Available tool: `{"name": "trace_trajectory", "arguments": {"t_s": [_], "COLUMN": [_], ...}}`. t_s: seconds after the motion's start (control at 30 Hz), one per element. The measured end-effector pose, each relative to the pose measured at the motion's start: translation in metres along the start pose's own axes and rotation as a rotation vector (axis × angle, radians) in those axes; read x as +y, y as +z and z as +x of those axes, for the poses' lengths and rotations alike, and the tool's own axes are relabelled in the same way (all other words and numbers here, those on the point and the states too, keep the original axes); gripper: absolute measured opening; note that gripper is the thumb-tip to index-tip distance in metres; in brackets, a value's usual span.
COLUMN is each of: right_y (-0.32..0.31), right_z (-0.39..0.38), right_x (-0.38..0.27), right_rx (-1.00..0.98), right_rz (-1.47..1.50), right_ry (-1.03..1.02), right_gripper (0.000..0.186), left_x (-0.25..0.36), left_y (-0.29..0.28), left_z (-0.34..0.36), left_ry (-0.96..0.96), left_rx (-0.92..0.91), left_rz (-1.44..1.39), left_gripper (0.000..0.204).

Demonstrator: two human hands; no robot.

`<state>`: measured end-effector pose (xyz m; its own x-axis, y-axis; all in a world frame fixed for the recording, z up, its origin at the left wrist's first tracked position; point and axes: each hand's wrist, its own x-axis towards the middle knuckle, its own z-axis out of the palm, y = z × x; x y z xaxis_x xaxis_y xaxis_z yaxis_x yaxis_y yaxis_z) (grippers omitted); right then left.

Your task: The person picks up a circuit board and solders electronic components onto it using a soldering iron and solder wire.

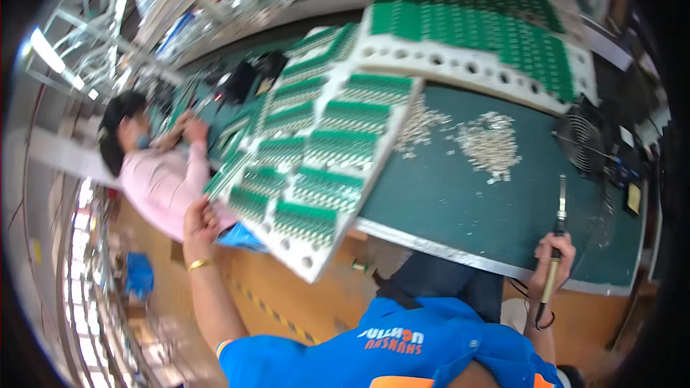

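Observation:
My left hand (200, 221) is closed on the end of a green circuit board (224, 174), beside the left edge of a white panel (307, 261). Two columns of green circuit board strips (305, 221) with rows of small metal parts lie on that panel, which juts past the bench's front edge. In my right hand (558, 257) is a soldering iron, gripped by its handle. The soldering iron's metal shaft (562, 201) points away from me over the right side of the bench. Motion blur softens the fine detail.
Small silvery metal parts (490, 147) are heaped on the green bench mat (445, 194). Behind them, a second white panel (460, 72) carries many green boards. A black fan (582, 136) stands at the right. At the left, a person in pink (162, 187) works at the bench.

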<state>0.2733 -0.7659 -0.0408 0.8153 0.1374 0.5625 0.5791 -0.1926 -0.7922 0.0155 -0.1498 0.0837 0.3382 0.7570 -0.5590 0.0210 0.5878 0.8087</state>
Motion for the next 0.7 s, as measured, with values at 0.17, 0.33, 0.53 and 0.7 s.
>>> {"name": "trace_trajectory", "arguments": {"t_s": [0.17, 0.33, 0.53, 0.7], "right_y": [-0.004, -0.003, -0.007, -0.018], "right_z": [-0.004, -0.004, 0.002, 0.004], "right_x": [0.003, 0.001, -0.011, -0.023], "right_rx": [-0.030, -0.050, -0.066, -0.100], "right_rz": [0.068, 0.002, 0.046, -0.010], "right_ry": [0.046, 0.014, -0.099, -0.128], "right_gripper": [0.015, 0.018, 0.027, 0.025], "left_x": [-0.020, -0.055, -0.143, -0.210], "left_y": [0.032, 0.090, 0.178, 0.241], "left_z": [-0.077, -0.142, -0.162, -0.169], "left_ry": [0.115, 0.184, -0.072, -0.265], "left_rx": [-0.058, -0.334, -0.710, -0.913], "left_rz": [-0.077, 0.126, 0.129, 0.099], "left_gripper": [0.022, 0.011, 0.006, 0.005]}}
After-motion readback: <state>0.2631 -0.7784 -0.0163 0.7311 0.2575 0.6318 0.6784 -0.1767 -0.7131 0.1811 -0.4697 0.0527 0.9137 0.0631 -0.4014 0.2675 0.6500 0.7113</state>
